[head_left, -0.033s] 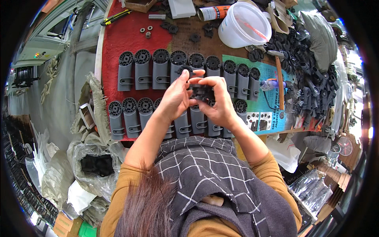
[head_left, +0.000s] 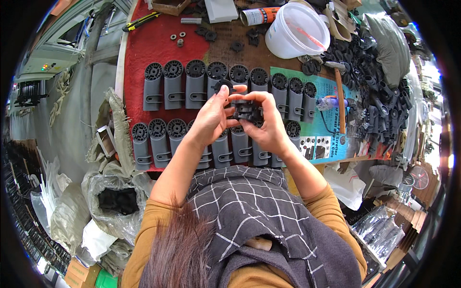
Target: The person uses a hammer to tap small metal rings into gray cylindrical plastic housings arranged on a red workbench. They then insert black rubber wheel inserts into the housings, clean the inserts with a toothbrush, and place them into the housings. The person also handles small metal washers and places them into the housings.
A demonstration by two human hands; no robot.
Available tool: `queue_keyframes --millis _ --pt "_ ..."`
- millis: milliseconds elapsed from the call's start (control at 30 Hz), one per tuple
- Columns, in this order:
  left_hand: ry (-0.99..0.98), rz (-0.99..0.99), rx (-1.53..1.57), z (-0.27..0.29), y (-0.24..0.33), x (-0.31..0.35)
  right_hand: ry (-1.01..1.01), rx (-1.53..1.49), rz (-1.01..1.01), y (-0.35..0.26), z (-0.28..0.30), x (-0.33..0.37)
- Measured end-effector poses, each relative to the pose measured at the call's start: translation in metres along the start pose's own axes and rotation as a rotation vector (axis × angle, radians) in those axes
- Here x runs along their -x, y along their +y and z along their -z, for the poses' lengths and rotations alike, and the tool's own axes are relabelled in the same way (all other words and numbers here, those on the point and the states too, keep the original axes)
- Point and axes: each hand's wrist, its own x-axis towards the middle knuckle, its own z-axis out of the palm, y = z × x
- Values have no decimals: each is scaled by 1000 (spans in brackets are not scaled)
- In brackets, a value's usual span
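Observation:
My left hand pinches a small black notched plastic disc between thumb and forefinger. Right beside it, my right hand is closed on a stack of black notched plastic discs, and the left fingertips reach against that stack. Both hands hover over two rows of grey plastic tube pieces with round, spoked black ends. A far-row tube piece and a near-row tube piece lie left of my hands. My hands and forearms partly cover the middle of both rows.
A white bucket stands at the back beside an orange-labelled can. A hammer lies on the right near a heap of black parts. Loose black discs, metal rings and a yellow utility knife lie farther back.
The disc stack in my right hand has tilted, so its layered edges show more clearly. My left hand has barely moved and keeps the single disc pinched.

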Motion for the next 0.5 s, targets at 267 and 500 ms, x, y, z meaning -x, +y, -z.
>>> queue_keyframes --millis 267,500 --pt "-144 20 -926 25 15 3 -224 -428 -316 2 8 -2" --pt "-287 87 -157 12 10 23 -161 -146 -143 2 1 3"
